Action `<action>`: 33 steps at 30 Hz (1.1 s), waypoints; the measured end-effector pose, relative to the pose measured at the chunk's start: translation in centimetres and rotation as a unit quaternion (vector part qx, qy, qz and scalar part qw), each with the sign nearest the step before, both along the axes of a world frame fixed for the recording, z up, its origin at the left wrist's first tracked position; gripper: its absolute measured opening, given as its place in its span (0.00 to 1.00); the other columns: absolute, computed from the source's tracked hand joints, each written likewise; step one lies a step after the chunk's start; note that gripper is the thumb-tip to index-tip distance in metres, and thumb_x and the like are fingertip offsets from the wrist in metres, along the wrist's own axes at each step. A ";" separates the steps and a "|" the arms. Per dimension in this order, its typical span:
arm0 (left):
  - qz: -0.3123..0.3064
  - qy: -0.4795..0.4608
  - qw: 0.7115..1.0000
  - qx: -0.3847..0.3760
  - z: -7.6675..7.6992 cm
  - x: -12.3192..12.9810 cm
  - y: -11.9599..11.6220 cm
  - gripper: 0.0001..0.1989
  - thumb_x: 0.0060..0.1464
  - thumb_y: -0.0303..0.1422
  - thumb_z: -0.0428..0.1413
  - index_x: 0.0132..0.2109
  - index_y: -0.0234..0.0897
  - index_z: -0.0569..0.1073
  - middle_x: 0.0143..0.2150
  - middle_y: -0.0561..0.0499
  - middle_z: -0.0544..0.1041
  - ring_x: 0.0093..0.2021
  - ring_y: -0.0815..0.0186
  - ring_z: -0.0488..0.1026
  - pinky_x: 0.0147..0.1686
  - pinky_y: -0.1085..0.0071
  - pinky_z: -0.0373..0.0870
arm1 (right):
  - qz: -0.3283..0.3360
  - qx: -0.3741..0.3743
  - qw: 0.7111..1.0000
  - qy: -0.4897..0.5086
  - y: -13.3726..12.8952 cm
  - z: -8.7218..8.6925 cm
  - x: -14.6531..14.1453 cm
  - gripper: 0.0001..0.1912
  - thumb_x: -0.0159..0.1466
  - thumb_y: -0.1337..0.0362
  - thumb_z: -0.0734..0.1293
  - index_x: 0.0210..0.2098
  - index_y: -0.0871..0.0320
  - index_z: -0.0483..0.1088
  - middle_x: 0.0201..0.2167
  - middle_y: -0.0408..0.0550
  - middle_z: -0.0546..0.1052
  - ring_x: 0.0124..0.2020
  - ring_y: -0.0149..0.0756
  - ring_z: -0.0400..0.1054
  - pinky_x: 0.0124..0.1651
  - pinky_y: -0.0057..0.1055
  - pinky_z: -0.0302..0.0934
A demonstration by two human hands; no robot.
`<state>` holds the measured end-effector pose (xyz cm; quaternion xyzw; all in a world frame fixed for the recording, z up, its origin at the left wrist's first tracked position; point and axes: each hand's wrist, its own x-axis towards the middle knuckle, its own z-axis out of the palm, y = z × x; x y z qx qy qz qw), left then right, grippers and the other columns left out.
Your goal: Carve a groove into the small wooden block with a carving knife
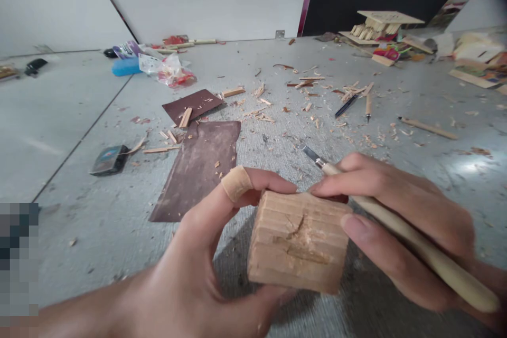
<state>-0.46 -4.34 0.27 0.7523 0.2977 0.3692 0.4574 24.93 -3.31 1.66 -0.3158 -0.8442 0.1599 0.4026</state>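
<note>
A carved wooden block (pixel 299 245) is held up between both hands, with a rough hollow cut into its face. My left hand (pixel 209 243) grips it from the left, one bandaged finger over the top edge and the thumb side beneath. My right hand (pixel 396 222) touches the block's right side with thumb and a finger. Tucked in that same hand is a chisel (pixel 400 227) with a pale wooden handle, its metal blade pointing up and left beyond the block.
Brown sandpaper sheets (pixel 202 163) lie behind the block, with a small dark box (pixel 109 160) on the left. Wood shavings, a dark blade (pixel 346 106) and a thin wooden tool (pixel 428 128) lie farther back. Plastic bags (pixel 172 69) and a wooden model (pixel 382 26) stand near the wall.
</note>
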 end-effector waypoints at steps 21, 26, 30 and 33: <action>-0.084 0.320 0.935 0.124 -1.1 0.5 2.8 0.24 0.53 0.43 0.71 0.49 0.35 0.73 0.47 0.46 0.74 0.49 0.52 0.67 0.47 0.56 0.59 | 0.072 -0.208 0.975 -0.042 0.1 0.0 1.3 0.15 0.74 0.65 0.60 0.34 0.53 0.75 0.23 0.42 0.76 0.21 0.32 0.69 0.24 0.32 0.58; -0.084 0.317 0.936 0.127 -1.3 0.6 2.7 0.23 0.53 0.43 0.71 0.49 0.37 0.73 0.48 0.46 0.75 0.49 0.53 0.67 0.46 0.57 0.59 | 0.104 -0.229 0.967 -0.046 0.7 -0.5 0.9 0.17 0.74 0.67 0.58 0.33 0.57 0.75 0.19 0.39 0.71 0.19 0.27 0.64 0.24 0.31 0.53; -0.082 0.317 0.936 0.130 -1.3 0.7 2.7 0.23 0.53 0.44 0.71 0.47 0.37 0.74 0.47 0.46 0.75 0.48 0.53 0.68 0.45 0.58 0.58 | 0.112 -0.231 0.964 -0.071 0.6 -0.5 0.8 0.18 0.74 0.66 0.57 0.32 0.57 0.73 0.19 0.38 0.69 0.20 0.26 0.62 0.25 0.31 0.52; -0.080 0.319 0.935 0.135 -1.4 0.7 2.7 0.22 0.53 0.45 0.70 0.46 0.38 0.73 0.47 0.46 0.75 0.48 0.53 0.68 0.45 0.58 0.58 | 0.123 -0.224 0.964 -0.079 0.6 -0.5 0.8 0.18 0.75 0.66 0.56 0.31 0.57 0.72 0.20 0.38 0.68 0.20 0.26 0.60 0.26 0.30 0.52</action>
